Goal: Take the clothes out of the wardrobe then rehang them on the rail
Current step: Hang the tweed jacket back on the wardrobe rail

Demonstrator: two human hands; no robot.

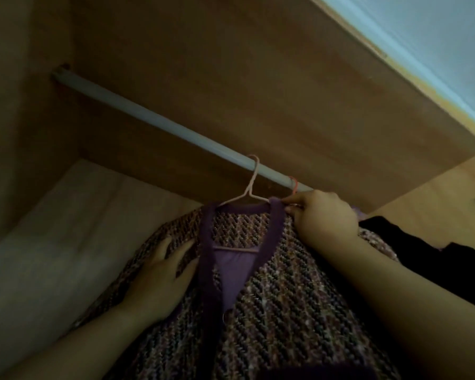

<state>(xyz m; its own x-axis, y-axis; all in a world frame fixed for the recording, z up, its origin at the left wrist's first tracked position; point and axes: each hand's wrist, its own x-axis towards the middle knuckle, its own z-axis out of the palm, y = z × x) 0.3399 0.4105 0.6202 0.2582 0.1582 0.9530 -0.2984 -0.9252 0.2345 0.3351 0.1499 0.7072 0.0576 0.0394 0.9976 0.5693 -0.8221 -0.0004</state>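
Observation:
A purple tweed cardigan with a dark purple collar hangs on a pale pink hanger. The hanger's hook sits over the grey rail inside the wardrobe. My right hand pinches the right side of the collar and shoulder, just under the rail. Lying flat on the cardigan's left shoulder, my left hand has its fingers spread and grips nothing. A second hook, orange-red, sits on the rail right of the pink one; its garment is mostly hidden by my right hand.
A dark garment hangs to the right, behind my right forearm. The wardrobe's wooden top panel is close above the rail. The pale back wall is at the left, a side panel at the right.

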